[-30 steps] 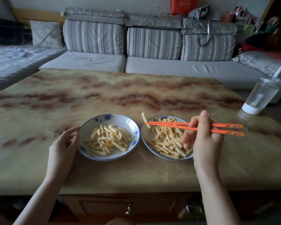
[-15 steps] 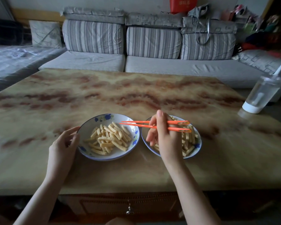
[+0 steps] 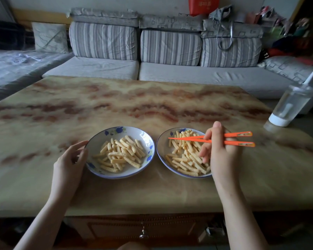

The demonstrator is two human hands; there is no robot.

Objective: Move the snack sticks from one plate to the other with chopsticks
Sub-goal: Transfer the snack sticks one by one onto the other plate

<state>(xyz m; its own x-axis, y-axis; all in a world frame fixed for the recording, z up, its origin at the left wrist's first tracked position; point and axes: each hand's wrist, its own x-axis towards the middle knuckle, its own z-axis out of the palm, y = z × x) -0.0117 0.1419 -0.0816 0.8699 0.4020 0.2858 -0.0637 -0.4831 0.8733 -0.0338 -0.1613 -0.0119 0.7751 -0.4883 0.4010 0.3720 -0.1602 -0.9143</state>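
Note:
Two white plates with blue flowers sit side by side on the marbled table. Both the left plate [image 3: 134, 135] and the right plate [image 3: 161, 148] hold a heap of pale ridged snack sticks, the left heap [image 3: 121, 156] and the right heap [image 3: 186, 159]. My right hand [image 3: 222, 154] grips a pair of orange chopsticks [image 3: 188, 138] level above the right plate, tips pointing left, with nothing between them. My left hand [image 3: 70, 159] rests against the left plate's left rim, fingers loosely curved.
A clear plastic bottle with a white base [image 3: 291, 105] stands at the table's right edge. A grey striped sofa [image 3: 170, 47] runs behind the table. The near table edge [image 3: 152, 210] lies just below both plates.
The right hand carried a snack stick on the chopsticks left over the left plate, then swung back over the right plate. The tips now hold nothing. The left hand stayed put.

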